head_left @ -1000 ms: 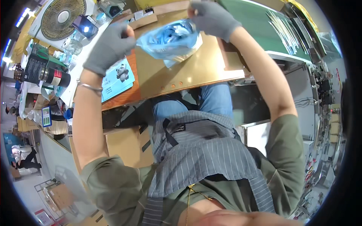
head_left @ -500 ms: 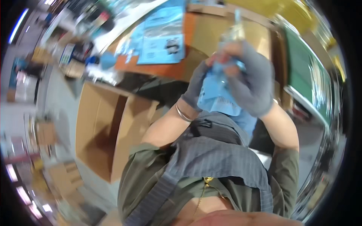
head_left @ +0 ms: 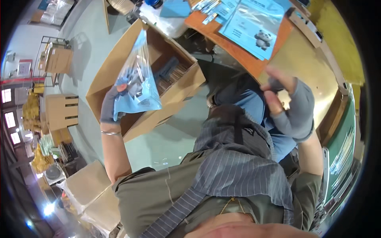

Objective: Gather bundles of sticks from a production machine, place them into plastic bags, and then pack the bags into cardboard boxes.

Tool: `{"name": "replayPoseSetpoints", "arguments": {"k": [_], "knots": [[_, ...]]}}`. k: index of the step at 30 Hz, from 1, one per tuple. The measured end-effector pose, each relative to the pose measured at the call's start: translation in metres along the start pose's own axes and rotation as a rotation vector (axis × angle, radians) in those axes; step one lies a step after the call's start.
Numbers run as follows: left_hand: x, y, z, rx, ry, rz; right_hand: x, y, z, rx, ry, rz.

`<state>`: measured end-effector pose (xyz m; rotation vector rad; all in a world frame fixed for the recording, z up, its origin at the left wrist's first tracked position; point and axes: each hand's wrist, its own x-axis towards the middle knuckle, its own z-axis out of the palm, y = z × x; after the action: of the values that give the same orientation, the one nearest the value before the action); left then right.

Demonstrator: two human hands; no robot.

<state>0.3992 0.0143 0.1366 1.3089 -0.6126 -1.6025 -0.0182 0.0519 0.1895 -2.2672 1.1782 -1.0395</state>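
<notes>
My left hand, in a grey fingerless glove, is closed on a blue plastic pouch with a clear window. The pouch is over the open cardboard box on my left; thin packed items stand inside the box. What the pouch contains is hard to make out behind the shiny film. My right hand, gloved the same way, is in the air by the table's near edge, fingers apart and holding nothing. Beyond it, flat blue pouches with a panda picture lie on the orange-brown table top.
Small blue-and-white packets lie at the table's far left. A green crate with thin items stands on the right. Closed cartons stand on the floor to the left, and a wrapped carton sits near my left elbow.
The pouch was between both hands in front of me; my left hand has carried it left over the box. My right hand has let go. The view has turned toward the left.
</notes>
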Motion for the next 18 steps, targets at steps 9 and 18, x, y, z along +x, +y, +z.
{"name": "replayPoseSetpoints", "arguments": {"k": [9, 18], "knots": [[0.112, -0.107, -0.176, 0.191, 0.310, -0.484, -0.012, 0.028, 0.016, -0.062, 0.057, 0.384], [0.094, -0.101, -0.196, 0.406, 0.286, -0.367, -0.024, 0.027, 0.031, 0.051, 0.032, 0.560]]}}
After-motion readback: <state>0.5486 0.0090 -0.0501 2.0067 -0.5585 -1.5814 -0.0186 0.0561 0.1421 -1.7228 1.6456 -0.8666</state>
